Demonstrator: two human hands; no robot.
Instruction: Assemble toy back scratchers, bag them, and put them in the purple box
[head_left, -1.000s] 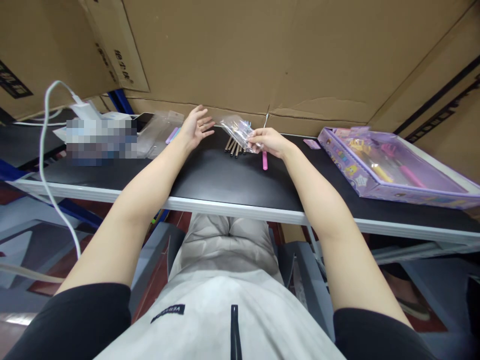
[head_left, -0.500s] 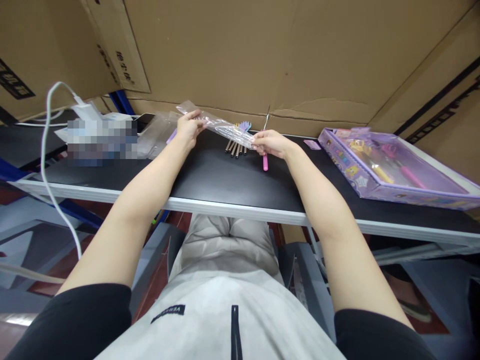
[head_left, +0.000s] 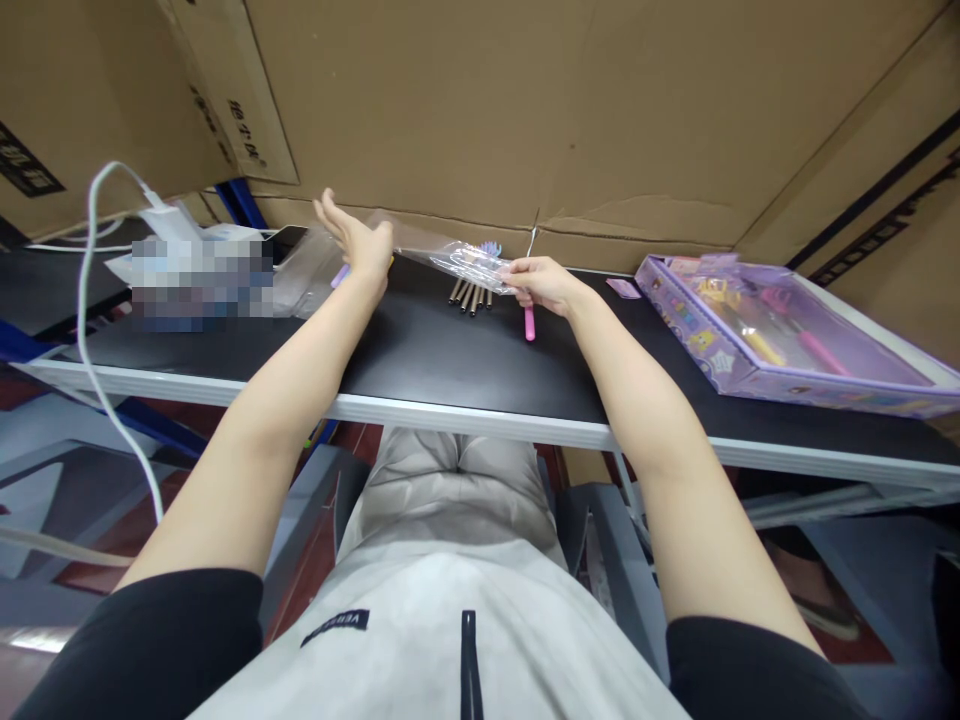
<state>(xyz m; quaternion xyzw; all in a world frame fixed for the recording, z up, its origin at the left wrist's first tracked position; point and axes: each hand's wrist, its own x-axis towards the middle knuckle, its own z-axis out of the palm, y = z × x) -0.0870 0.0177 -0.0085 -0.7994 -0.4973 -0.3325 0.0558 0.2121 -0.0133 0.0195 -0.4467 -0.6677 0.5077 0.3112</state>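
Observation:
A long clear plastic bag (head_left: 461,262) stretches slantwise above the black tabletop. My right hand (head_left: 546,284) pinches its right end between thumb and fingers. At the bag's other end, my left hand (head_left: 358,240) is raised with its fingers extended; whether it touches the plastic is unclear. Behind and below the bag lie several back scratchers (head_left: 471,298) with metal-coloured rods and coloured claw heads, partly hidden. A pink handle (head_left: 529,323) lies under my right hand. Beside my left wrist, a purple handle (head_left: 340,276) shows next to more clear plastic bags (head_left: 300,285).
On the right stands a purple window box (head_left: 720,350) with yellow and pink back scratchers inside. A small pink card (head_left: 622,289) lies near it. A white cable (head_left: 88,300) hangs over the table's left front edge. Cardboard (head_left: 465,110) walls off the back.
My left hand has released its pinch on the bag's left end and spread its fingers, shifting slightly left. My right hand has stayed in place on the bag.

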